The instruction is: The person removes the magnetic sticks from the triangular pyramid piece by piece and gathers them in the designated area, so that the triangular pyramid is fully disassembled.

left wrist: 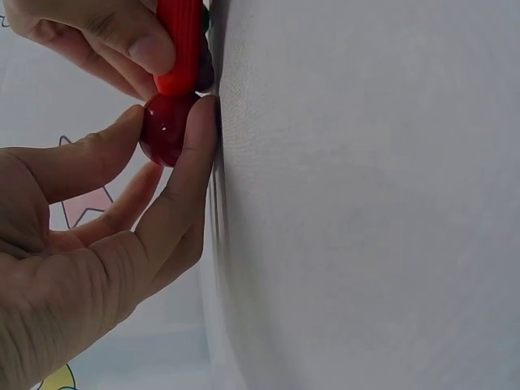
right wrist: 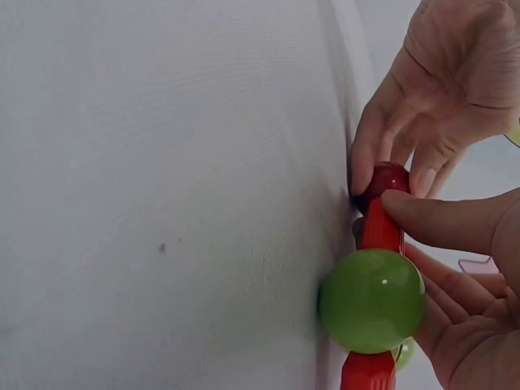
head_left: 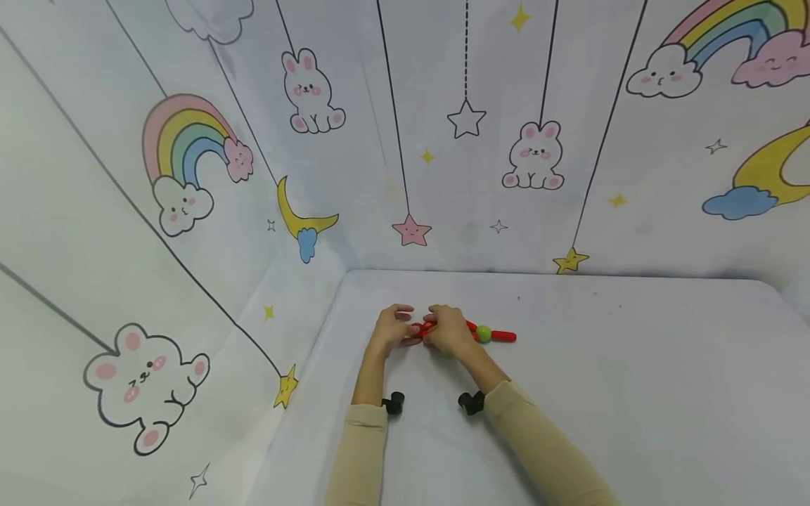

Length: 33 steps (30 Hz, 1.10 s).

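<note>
Thumb and fingertips of my left hand [head_left: 389,329] pinch a glossy dark red ball [left wrist: 166,130], which sits close to the white table surface. From the other side, my right hand [head_left: 449,332] pinches a red ridged rod [right wrist: 382,227] between thumb and fingers, its end meeting the ball. A green ball [right wrist: 372,301] is at the rod's other end, followed by another red rod [right wrist: 368,372]. In the head view this green ball [head_left: 484,334] and outer rod [head_left: 504,336] show right of my right hand; that hand covers much of the assembly.
A white cloth-like table [head_left: 620,393] spreads to the right and front. Behind and at left rise white walls [head_left: 392,84] printed with bunnies, rainbows and stars. A black wrist camera [head_left: 471,403] is strapped to the right wrist, another [head_left: 394,403] to the left.
</note>
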{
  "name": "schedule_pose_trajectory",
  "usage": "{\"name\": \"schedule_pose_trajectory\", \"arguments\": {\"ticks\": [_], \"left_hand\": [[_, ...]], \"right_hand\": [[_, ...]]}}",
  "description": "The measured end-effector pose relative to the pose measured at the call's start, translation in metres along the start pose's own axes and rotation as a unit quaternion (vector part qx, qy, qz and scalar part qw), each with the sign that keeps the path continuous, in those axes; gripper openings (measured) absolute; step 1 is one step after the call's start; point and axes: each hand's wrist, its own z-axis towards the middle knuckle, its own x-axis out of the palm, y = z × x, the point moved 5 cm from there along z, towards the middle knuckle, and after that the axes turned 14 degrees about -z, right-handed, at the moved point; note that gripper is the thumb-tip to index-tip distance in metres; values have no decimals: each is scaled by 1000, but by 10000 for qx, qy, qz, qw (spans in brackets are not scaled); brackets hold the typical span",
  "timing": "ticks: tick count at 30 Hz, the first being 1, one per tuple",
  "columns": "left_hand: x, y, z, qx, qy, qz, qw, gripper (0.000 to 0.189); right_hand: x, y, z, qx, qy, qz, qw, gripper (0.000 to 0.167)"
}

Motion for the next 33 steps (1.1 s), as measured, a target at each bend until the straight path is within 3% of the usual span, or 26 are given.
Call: {"name": "schedule_pose_trajectory", "arguments": {"ticks": [8,12,20,27,33], "left_hand": [[3,1,1,-223,93,-105,9997,58],[2,0,2,-83,142,-118,9998,54],[-26,-9,4,392,-513,-140,9978,49],[-31,-13,19,459,-379,-25,9982,49],[-34,-19,34,547,-467,295,9970,46]], "right_hand": [[-2,-4,-1,22,45,28,10000,68],[-3,-6,-3,21,71,31,10000,69],[-8,-12,-8,172,295,15,9994,68],[-9,-13,-13,-70,217,-170,9996,63],[-13,-8,-17,-429,100,-436,9981,60]]}}
